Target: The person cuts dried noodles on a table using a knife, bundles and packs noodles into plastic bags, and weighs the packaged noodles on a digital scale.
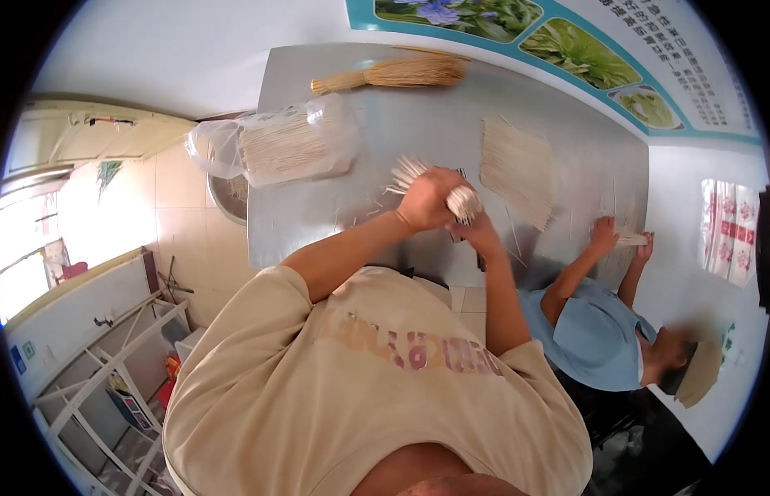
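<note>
Both of my hands meet over the front middle of the metal table [385,207]. My left hand [428,198] is wrapped round a thick bundle of pale sticks [463,203], whose ends stick out on both sides of the fist. Close against it, on the right, my right hand [482,235] is closed at the bundle's cut end. A dark object, too hidden to name, shows beside the fingers. To the right lies a flat spread of pale sticks [517,169].
A clear plastic bag [339,136] of pale sticks lies left, a tan straw bundle [414,72] at the back. Loose stick bits dot the table. At right, a co-worker in blue [596,339] holds thin sticks. A round bin [228,198] stands beyond the left edge.
</note>
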A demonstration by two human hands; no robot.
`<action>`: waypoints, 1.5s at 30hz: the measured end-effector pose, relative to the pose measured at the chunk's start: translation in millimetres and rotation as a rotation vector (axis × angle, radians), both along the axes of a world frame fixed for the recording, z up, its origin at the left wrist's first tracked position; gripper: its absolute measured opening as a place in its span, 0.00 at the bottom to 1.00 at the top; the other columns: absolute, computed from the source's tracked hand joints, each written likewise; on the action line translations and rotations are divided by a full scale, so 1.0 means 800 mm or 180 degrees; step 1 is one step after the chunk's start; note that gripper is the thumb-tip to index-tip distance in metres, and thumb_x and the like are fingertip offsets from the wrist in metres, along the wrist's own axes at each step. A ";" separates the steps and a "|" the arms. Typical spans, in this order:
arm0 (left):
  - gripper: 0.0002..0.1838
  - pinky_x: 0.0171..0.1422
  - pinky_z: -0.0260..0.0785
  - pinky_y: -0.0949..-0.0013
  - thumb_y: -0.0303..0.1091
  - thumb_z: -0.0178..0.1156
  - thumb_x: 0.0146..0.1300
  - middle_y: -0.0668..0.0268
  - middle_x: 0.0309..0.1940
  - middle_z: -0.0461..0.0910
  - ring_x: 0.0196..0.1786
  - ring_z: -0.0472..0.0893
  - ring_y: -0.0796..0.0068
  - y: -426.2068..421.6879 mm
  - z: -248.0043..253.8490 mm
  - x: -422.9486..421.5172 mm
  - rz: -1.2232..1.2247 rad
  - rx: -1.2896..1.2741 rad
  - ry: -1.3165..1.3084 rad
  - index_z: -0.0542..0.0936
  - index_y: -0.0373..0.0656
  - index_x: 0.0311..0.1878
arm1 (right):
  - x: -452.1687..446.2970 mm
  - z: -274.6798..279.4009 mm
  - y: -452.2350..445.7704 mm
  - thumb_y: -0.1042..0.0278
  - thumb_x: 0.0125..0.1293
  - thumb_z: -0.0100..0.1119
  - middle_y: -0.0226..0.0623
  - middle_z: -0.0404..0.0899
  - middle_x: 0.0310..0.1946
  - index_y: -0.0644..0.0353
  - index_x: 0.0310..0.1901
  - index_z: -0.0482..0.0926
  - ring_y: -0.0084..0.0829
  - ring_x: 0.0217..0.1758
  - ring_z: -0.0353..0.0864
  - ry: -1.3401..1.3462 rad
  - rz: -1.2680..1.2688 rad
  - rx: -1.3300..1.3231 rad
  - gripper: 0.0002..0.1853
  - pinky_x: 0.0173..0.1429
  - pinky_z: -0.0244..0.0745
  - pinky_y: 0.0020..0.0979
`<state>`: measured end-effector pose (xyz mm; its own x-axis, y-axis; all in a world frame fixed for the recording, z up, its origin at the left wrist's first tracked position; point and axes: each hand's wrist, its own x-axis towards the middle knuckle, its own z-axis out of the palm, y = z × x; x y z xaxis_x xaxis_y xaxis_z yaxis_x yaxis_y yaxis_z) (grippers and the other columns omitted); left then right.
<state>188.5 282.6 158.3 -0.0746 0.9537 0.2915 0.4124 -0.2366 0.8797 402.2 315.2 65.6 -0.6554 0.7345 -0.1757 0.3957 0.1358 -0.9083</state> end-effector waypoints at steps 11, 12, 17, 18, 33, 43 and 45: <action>0.06 0.64 0.67 0.62 0.35 0.60 0.53 0.68 0.35 0.78 0.49 0.78 0.65 -0.018 -0.031 0.059 -0.2457 0.2286 0.2120 0.75 0.45 0.31 | -0.023 0.070 0.006 0.19 0.69 0.33 0.48 0.73 0.65 0.69 0.75 0.58 0.38 0.66 0.76 0.1763 -0.0495 -0.5269 0.55 0.68 0.72 0.40; 0.06 0.64 0.67 0.62 0.35 0.60 0.53 0.68 0.35 0.78 0.49 0.78 0.65 -0.020 -0.030 0.055 -0.2481 0.2286 0.2127 0.75 0.45 0.31 | -0.021 0.048 0.010 0.24 0.70 0.39 0.46 0.77 0.59 0.69 0.74 0.60 0.36 0.60 0.78 0.1973 -0.0176 -0.4991 0.51 0.64 0.75 0.37; 0.18 0.71 0.65 0.57 0.36 0.59 0.60 0.62 0.57 0.78 0.65 0.72 0.58 -0.045 -0.026 0.009 -0.1985 0.1921 0.2408 0.76 0.43 0.53 | -0.043 0.031 0.051 0.51 0.69 0.64 0.36 0.80 0.38 0.69 0.67 0.68 0.27 0.44 0.82 0.1434 0.0043 -0.3649 0.34 0.52 0.79 0.27; 0.18 0.71 0.65 0.57 0.36 0.59 0.60 0.62 0.57 0.78 0.65 0.72 0.58 -0.053 -0.026 0.001 -0.2058 0.1931 0.2427 0.76 0.43 0.53 | -0.049 0.030 0.057 0.62 0.64 0.67 0.33 0.78 0.35 0.68 0.63 0.71 0.25 0.41 0.81 0.1254 -0.0243 -0.3614 0.30 0.49 0.78 0.26; 0.35 0.75 0.64 0.58 0.36 0.76 0.55 0.60 0.67 0.74 0.73 0.69 0.61 0.014 -0.029 -0.075 -0.1516 -0.1304 -0.0249 0.76 0.44 0.67 | -0.102 0.034 0.030 0.67 0.58 0.72 0.38 0.83 0.52 0.57 0.53 0.82 0.39 0.54 0.82 0.0663 0.0307 -0.0315 0.20 0.60 0.77 0.37; 0.34 0.77 0.59 0.54 0.41 0.74 0.58 0.62 0.70 0.72 0.75 0.65 0.55 0.037 -0.054 -0.088 -0.1701 -0.0661 0.0706 0.76 0.48 0.68 | -0.107 0.025 0.056 0.58 0.47 0.83 0.38 0.83 0.53 0.57 0.52 0.82 0.40 0.55 0.82 0.0431 0.0524 -0.0057 0.30 0.59 0.77 0.38; 0.34 0.77 0.58 0.54 0.44 0.74 0.59 0.61 0.71 0.71 0.75 0.64 0.54 0.044 -0.060 -0.089 -0.1687 -0.0760 0.0446 0.76 0.48 0.68 | -0.108 0.045 0.061 0.56 0.49 0.81 0.38 0.83 0.52 0.57 0.52 0.82 0.41 0.55 0.81 0.0488 0.0553 -0.0270 0.29 0.60 0.76 0.38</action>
<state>117.5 317.6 109.9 0.4530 0.8907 0.0371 0.4081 -0.2443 0.8796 315.8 364.3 101.9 -0.7943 0.5954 -0.1207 0.2298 0.1105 -0.9669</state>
